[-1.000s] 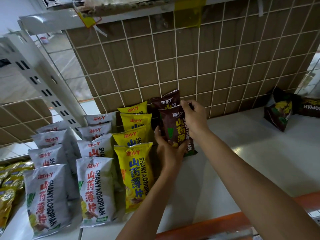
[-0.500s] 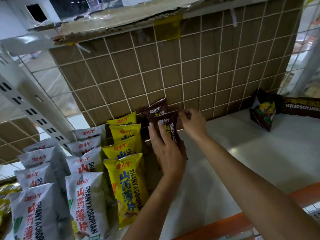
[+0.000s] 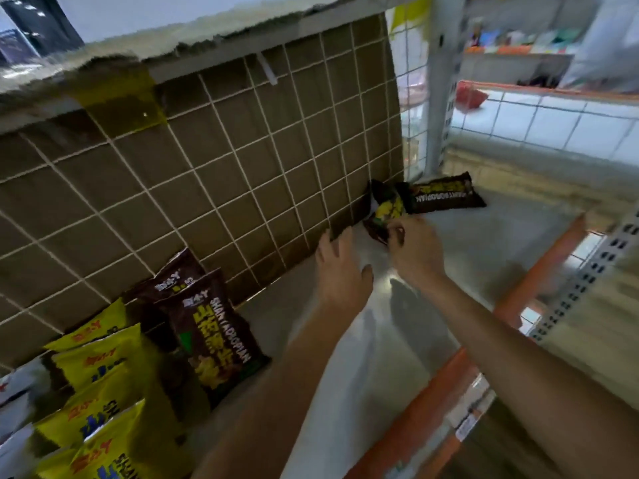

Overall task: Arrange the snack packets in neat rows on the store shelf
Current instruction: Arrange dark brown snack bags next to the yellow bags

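Note:
Two brown snack packets (image 3: 214,326) stand one behind the other at the left, against the wire back panel. A row of yellow packets (image 3: 100,371) stands to their left. At the far right corner of the shelf, my right hand (image 3: 413,247) grips a loose brown packet (image 3: 385,210) leaning on the back panel. Another brown packet (image 3: 442,193) lies flat just behind it. My left hand (image 3: 340,267) hovers open over the shelf, a little left of the right hand, holding nothing.
The white shelf board (image 3: 484,243) has an orange front edge (image 3: 518,305). A wire grid over brown cardboard (image 3: 242,160) forms the back. A white perforated upright (image 3: 584,278) stands at the right. White packets (image 3: 14,385) peek in at the far left.
Both hands have left the brown packets in the row and moved right to the shelf's far corner. My right hand has taken hold of a loose brown packet there.

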